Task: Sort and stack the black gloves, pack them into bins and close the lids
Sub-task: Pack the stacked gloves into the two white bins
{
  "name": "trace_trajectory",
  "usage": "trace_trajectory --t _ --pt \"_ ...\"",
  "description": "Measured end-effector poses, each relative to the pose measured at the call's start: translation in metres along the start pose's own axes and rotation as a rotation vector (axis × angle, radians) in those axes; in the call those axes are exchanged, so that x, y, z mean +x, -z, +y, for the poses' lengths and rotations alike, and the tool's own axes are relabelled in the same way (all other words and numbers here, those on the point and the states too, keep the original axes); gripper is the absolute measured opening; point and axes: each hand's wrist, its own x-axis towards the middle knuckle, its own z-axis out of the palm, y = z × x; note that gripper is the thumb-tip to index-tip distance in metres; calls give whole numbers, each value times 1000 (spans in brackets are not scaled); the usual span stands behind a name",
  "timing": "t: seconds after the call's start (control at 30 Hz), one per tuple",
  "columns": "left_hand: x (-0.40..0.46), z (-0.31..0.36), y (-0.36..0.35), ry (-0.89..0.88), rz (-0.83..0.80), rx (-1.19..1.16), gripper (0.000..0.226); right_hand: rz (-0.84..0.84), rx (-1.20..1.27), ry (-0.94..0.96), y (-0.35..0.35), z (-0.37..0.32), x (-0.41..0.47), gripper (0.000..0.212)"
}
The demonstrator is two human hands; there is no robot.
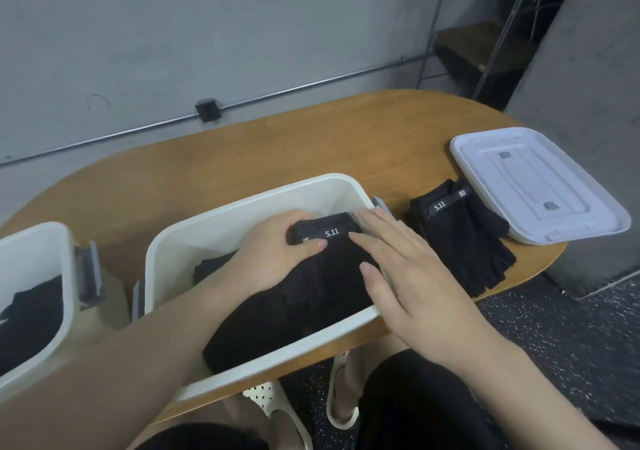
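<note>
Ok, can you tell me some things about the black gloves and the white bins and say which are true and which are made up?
1. The left hand grips black gloves inside the middle white plastic bin. True.
2. The flat white plastic lid is closed on that bin. False: it lies on the oval wooden table, at the right end.
3. Another stack of black gloves lies on the table beside the lid. True.
4. The right hand is a tight fist. False: its fingers are straight, against the gloves.
5. The white bin at the left edge is empty. False: dark gloves lie inside.
</note>
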Motion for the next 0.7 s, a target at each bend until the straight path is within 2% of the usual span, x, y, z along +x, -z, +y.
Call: trace_trajectory --t 0.13,0.27,0.4,0.57,0.7 --pt "-7 3 4 -48 54 156 37 29 71 -46 -1 1 -2 53" --pt "-11 6 14 -144 -23 307 45 32 94 -58 -2 2 -3 58" --pt "-9 3 15 -179 -45 482 65 51 95 -59 -3 3 -1 57" --pt "-10 5 13 -368 22 672 61 50 119 -62 -5 5 -2 58" --pt "-7 4 6 -475 -76 680 55 45 132 -79 -6 6 -3 60"
